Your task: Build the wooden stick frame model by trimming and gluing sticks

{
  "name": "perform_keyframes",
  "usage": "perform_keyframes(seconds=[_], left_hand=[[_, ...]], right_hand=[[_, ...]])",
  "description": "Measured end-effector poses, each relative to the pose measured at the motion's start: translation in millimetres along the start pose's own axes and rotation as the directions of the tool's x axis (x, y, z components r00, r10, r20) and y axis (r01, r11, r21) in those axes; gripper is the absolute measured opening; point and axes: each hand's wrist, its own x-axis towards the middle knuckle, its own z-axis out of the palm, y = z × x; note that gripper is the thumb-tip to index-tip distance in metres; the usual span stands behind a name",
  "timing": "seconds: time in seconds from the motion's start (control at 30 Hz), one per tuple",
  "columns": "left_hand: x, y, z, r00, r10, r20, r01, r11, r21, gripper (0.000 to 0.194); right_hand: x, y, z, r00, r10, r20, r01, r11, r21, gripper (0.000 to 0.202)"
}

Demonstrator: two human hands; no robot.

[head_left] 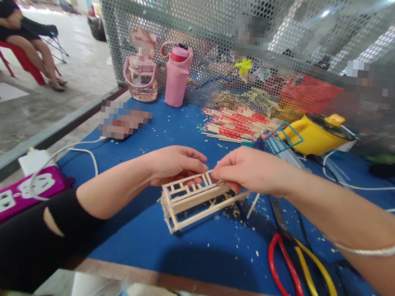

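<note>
1. Far left: purple power strip [18, 197], white graphics, no readable text.
2. Far, left of centre: clear pink bottle [141, 77], then pink tumbler [176, 82]; no brand legible on either.
3. Left hand [171, 164]: fingers curled at frame's far side; can't tell how firmly they grip. Should brace frame against twisting.
4. Centre, near: wooden stick frame [198, 200], tilted, between hands above blue table [127, 240]. Light pressure seems best, strips look thin; keep lattice pieces square.
5. Right hand [253, 170]: thumb and fingers pinched on lattice's right end; loose strip inside, can't tell. Best to align, then hold steady.
6. Far, right of centre: stick pile [239, 124], red markings, too small to read.
7. Right: scissors [291, 267] near, yellow pot [311, 136] far; no legible label.
</note>
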Motion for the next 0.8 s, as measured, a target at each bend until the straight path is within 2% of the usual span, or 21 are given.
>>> perform_keyframes(seconds=[0.13, 0.2, 0.27, 0.3, 0.33, 0.37, 0.4, 0.43, 0.47, 0.53, 0.57, 0.6, 0.63, 0.67, 0.7, 0.73, 0.77, 0.8], left_hand=[[0, 0, 0.2, 1.0, -0.007, -0.018, 0.007, 1.0, 0.021, 0.026], [0, 2, -0.7, 0.998, 0.01, -0.068, -0.005, 0.997, 0.07, 0.026], [-3, 6, -1.3, 0.982, 0.102, -0.161, -0.079, 0.987, 0.142, 0.026], [-8, 8, -0.7, 0.954, 0.192, -0.231, -0.151, 0.971, 0.184, 0.025], [-14, 9, 0.8, 0.897, 0.312, -0.312, -0.245, 0.941, 0.235, 0.024], [-23, 9, 3.8, 0.802, 0.449, -0.393, -0.355, 0.889, 0.291, 0.022], [-35, 7, 8.3, 0.675, 0.575, -0.462, -0.457, 0.818, 0.349, 0.021], [-49, 3, 14.4, 0.522, 0.685, -0.509, -0.548, 0.726, 0.415, 0.021], [-64, -5, 21.8, 0.396, 0.75, -0.53, -0.637, 0.64, 0.429, 0.018], [-92, -29, 38.9, 0.295, 0.758, -0.582, -0.725, 0.574, 0.381, 0.01], [-102, -45, 47.5, 0.35, 0.72, -0.599, -0.717, 0.618, 0.324, 0.008], [-107, -61, 55.5, 0.484, 0.701, -0.523, -0.688, 0.675, 0.267, 0.013], [-108, -78, 62.6, 0.696, 0.608, -0.382, -0.6, 0.785, 0.154, 0.02], [-105, -93, 68.8, 0.848, 0.463, -0.256, -0.472, 0.881, 0.029, 0.027], [-99, -106, 74.0, 0.925, 0.355, -0.134, -0.366, 0.928, -0.072, 0.036], [-91, -116, 78.3, 0.957, 0.29, -0.03, -0.291, 0.945, -0.148, 0.044], [-82, -124, 81.8, 0.969, 0.241, 0.044, -0.229, 0.956, -0.184, 0.047], [-73, -129, 84.6, 0.975, 0.212, 0.065, -0.195, 0.96, -0.199, 0.048]], right_hand=[[1, -3, 3, 1.0, -0.01, 0.025, 0.011, 1.0, -0.025, 0.035], [2, -4, 4, 0.999, -0.015, 0.028, 0.016, 1.0, -0.021, 0.034], [4, -3, 6, 0.999, -0.024, 0.027, 0.024, 1.0, -0.016, 0.033], [5, -2, 7, 0.999, -0.033, 0.027, 0.033, 0.999, -0.01, 0.034], [6, -1, 7, 0.999, -0.043, 0.027, 0.043, 0.999, -0.001, 0.034], [7, 1, 6, 0.999, -0.051, 0.017, 0.051, 0.999, 0.015, 0.034], [5, 2, 5, 0.998, -0.056, -0.009, 0.056, 0.998, 0.034, 0.034], [2, 3, 4, 0.997, -0.058, -0.058, 0.061, 0.997, 0.056, 0.034], [-5, 3, 4, 0.99, -0.058, -0.126, 0.069, 0.994, 0.083, 0.035], [-25, 4, 7, 0.959, -0.061, -0.278, 0.106, 0.983, 0.149, 0.037], [-39, 5, 13, 0.938, -0.073, -0.338, 0.143, 0.972, 0.188, 0.036], [-55, 6, 22, 0.927, -0.091, -0.363, 0.184, 0.956, 0.231, 0.033], [-70, 7, 35, 0.917, -0.131, -0.377, 0.24, 0.936, 0.259, 0.029], [-84, 9, 50, 0.892, -0.178, -0.415, 0.312, 0.907, 0.282, 0.024], [-97, 13, 68, 0.864, -0.24, -0.442, 0.392, 0.871, 0.295, 0.02], [-107, 17, 86, 0.839, -0.278, -0.469, 0.452, 0.834, 0.315, 0.019], [-115, 23, 104, 0.828, -0.285, -0.483, 0.48, 0.806, 0.347, 0.017], [-120, 29, 121, 0.824, -0.26, -0.504, 0.483, 0.787, 0.384, 0.015]])
